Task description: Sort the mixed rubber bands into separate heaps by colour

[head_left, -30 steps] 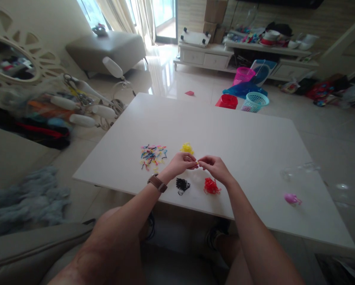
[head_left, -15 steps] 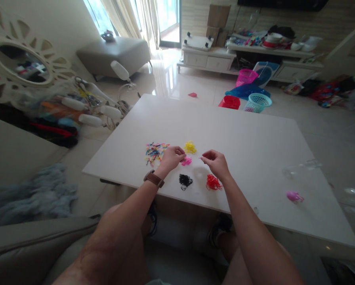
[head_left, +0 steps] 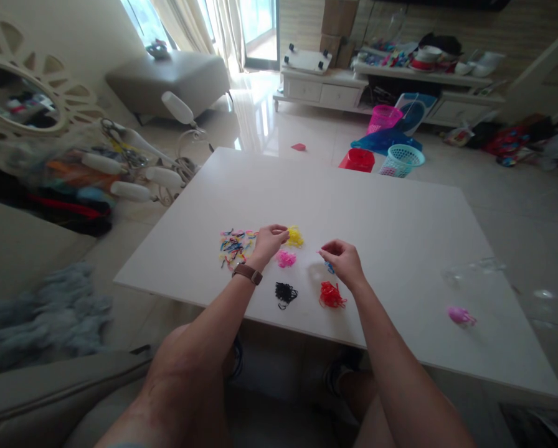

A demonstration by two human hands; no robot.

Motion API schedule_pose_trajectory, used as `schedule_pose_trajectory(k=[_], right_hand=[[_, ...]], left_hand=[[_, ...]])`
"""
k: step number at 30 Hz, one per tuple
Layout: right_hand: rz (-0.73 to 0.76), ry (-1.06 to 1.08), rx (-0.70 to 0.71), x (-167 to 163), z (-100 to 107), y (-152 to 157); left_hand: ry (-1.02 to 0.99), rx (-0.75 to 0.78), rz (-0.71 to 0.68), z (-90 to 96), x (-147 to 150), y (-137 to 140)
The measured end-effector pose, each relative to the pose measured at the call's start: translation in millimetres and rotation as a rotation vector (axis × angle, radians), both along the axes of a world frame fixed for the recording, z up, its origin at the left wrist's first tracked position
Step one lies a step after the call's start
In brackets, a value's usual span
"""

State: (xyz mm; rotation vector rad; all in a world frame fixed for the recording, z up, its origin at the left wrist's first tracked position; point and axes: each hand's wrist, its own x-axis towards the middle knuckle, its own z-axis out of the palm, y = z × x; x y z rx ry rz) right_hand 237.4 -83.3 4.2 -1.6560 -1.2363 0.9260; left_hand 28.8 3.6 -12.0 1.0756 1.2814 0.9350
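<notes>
My left hand, with a brown watch strap on its wrist, has its fingers pinched together at the left edge of a yellow pile of elastic bands. Whatever it may hold is too small to make out. Just below lies a pink pile of elastic bands. My right hand pinches a tiny pink elastic band above the table. Partly hidden under it are blue elastic bands. Nearer me are black elastic bands and red elastic bands. Mixed-colour bands lie spread at the left.
The white table also bears a purple item and a clear object at the right. Beyond its far edge stand a red bin and a light-blue basket. A white lamp stands off its left side.
My left hand has moved from the pink pile up to the edge of the yellow one. My right hand stays nearly in place, still pinching. The view has shifted slightly.
</notes>
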Motion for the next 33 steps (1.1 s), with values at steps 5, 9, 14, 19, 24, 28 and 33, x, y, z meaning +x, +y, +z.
schedule_pose_trajectory(k=[5, 9, 14, 19, 24, 28, 33], right_hand=[[0.037, -0.04, -0.024, -1.9, 4.9, -2.3], [0.056, -0.105, -0.053, 1.0, 5.7, -8.7], [0.123, -0.199, -0.064, 6.9, 0.4, -19.8], [0.151, -0.3, -0.095, 13.1, -0.8, -26.7], [0.169, -0.304, -0.122, 15.2, -1.0, -21.5], [0.2, -0.348, -0.106, 2.4, -4.3, -13.8], [0.289, -0.426, -0.079, -34.8, -13.3, -5.6]], left_hand=[[0.099, 0.009, -0.013, 15.4, -9.3, -2.7], [0.165, 0.027, -0.043, 25.7, -29.6, -8.4], [0.292, 0.063, -0.065, 34.9, -67.4, -14.3], [0.527, 0.079, -0.109, 44.5, -91.5, -14.9], [0.797, 0.075, -0.25, 50.3, -90.9, -8.1], [0.797, 0.065, -0.271, 52.6, -85.9, -6.3], [0.732, 0.071, -0.235, 57.4, -82.1, -12.2]])
